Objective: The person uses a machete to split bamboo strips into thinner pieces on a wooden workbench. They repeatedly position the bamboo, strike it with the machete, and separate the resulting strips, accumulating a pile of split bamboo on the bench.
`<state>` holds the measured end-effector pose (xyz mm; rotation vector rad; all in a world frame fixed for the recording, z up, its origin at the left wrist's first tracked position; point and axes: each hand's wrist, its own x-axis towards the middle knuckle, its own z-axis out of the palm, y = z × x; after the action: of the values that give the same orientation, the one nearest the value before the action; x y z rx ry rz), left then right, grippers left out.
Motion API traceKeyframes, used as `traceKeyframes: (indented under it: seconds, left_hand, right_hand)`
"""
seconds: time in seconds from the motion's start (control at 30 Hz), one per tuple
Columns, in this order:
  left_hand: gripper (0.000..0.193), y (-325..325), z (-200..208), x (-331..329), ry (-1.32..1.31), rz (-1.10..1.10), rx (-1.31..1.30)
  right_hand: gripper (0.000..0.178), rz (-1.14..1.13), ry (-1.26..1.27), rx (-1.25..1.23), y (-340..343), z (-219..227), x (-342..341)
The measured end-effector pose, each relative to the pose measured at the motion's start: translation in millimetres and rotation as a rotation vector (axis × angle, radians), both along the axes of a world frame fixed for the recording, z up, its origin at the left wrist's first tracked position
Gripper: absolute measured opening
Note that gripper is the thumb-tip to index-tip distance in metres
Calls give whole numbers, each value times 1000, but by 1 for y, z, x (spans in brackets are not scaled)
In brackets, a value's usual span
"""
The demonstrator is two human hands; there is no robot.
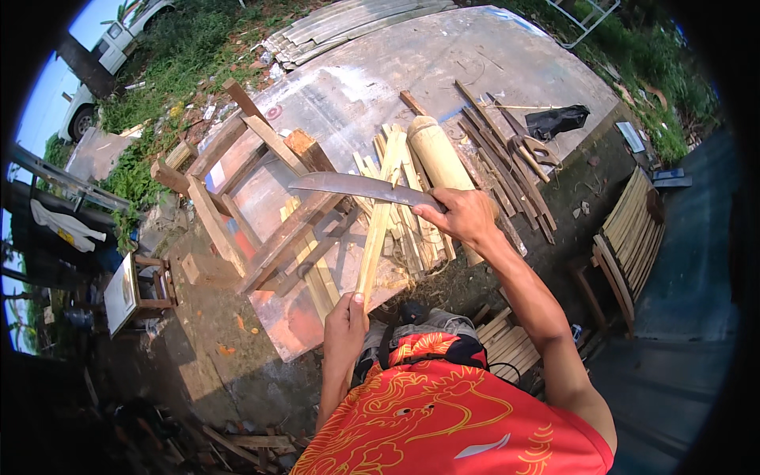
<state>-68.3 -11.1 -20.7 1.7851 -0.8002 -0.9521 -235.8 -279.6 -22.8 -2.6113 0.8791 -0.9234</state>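
My right hand (467,214) is closed round the handle of a machete (356,185), its long dark blade pointing left. Under the blade runs a pale bamboo strip (371,257), slanting away from me. My left hand (346,321) grips the near end of that strip, thumb on top. The blade crosses the strip near its upper part; whether it cuts in or only lies against it I cannot tell. Behind the strip are several split bamboo pieces (427,237) and a thick whole bamboo pole (437,154).
A wooden frame of rough beams (277,245) stands to the left. Dark wooden sticks (507,158), a handsaw (534,148) and a black bag (557,121) lie at the right. A small stool (134,293) is far left, a bamboo-slat seat (633,233) far right.
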Motion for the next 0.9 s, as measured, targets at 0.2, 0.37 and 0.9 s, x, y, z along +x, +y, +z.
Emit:
traceKeyframes:
  seconds: [0.2, 0.37, 0.9]
  left_hand:
    - [35, 4, -2, -2, -2, 6, 95]
    - [35, 3, -2, -3, -55, -23, 89]
    - [34, 4, -1, -5, -176, -88, 35]
  right_hand:
    - [58, -137, 77, 23, -9, 0, -5]
    - [59, 235, 79, -78, -14, -1, -8]
    - [53, 271, 65, -165, -42, -2, -21]
